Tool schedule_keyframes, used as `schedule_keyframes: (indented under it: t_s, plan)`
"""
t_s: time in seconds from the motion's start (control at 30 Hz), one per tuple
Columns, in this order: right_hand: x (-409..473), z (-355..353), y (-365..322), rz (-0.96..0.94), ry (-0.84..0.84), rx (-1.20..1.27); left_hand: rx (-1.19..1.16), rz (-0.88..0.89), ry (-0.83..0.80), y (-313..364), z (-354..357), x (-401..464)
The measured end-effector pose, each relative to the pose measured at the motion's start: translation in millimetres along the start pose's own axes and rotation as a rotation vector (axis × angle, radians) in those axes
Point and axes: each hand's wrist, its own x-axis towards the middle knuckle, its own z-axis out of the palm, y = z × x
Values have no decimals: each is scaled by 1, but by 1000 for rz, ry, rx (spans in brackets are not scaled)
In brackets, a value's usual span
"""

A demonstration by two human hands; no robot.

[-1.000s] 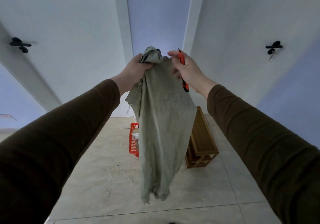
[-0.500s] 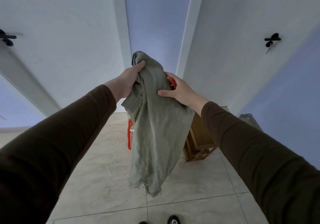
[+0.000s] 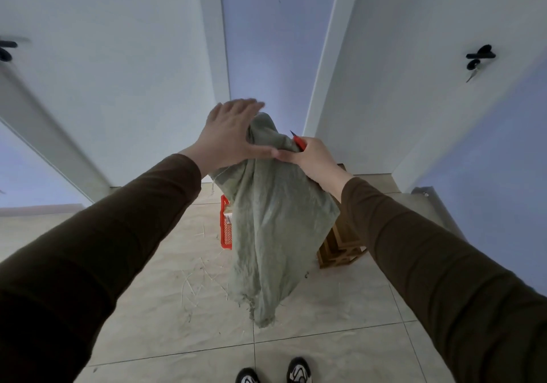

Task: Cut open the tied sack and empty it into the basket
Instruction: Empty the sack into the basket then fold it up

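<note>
A limp grey-green sack (image 3: 275, 223) hangs in front of me above the tiled floor, its frayed end pointing down. My right hand (image 3: 310, 160) grips the sack's upper part together with a red cutter (image 3: 298, 141) whose blade tip pokes upward. My left hand (image 3: 228, 134) is open with fingers spread, its palm lying against the sack's top. Behind the sack, on the floor, stands a red plastic basket (image 3: 226, 223), mostly hidden; only its left side shows.
A wooden stool or crate (image 3: 340, 246) stands on the floor right of the basket, close to a white door. White doors with black handles (image 3: 479, 58) flank both sides. Straw bits litter the tiles. My shoes (image 3: 299, 371) are at the bottom edge.
My left hand has let go of the sack's top and opened flat over it. The sack has dropped lower, bunched in my right hand. The camera tilted down, showing my shoes.
</note>
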Motion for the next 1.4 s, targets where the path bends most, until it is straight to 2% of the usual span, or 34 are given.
schedule_keyframes:
  t_s: [0.07,0.13,0.2,0.3,0.37,0.53,0.6,0.73,0.83,0.9,1.07,1.13,1.23,1.3,1.4]
  plan:
    - [2,2,1,39,-31,75,134,55,-118,1,7,-1]
    - [4,4,3,65,-54,143,119,17,-206,3,18,-3]
    - [5,6,5,67,-72,184,-7,-58,-264,2,25,-6]
    - [6,7,10,52,-82,205,-356,-177,-378,-2,29,-9]
    - [6,6,12,41,-104,194,-498,-216,-412,-4,29,-9]
    - [5,-2,18,-79,-129,-67,-700,-290,-497,-10,27,-15]
    - [4,-8,21,-84,-215,-117,-787,-331,-517,-14,27,-20]
    - [-3,-12,29,-14,-402,-25,-938,-422,-561,-23,27,-24]
    - [-7,-7,32,45,-367,97,-980,-459,-624,-29,30,-30]
    - [-8,-2,31,78,-314,109,-917,-448,-582,-30,34,-32]
    - [-9,8,33,164,-231,114,-479,-285,-221,-21,36,-26]
    - [-11,9,32,213,-200,148,-417,-157,-261,-12,34,-29]
    - [-12,10,31,296,-198,255,-144,27,-423,5,41,-38]
    - [-12,10,29,349,-200,310,-61,55,-456,10,52,-43]
    - [-14,11,32,411,-213,319,-134,7,-463,10,64,-46]
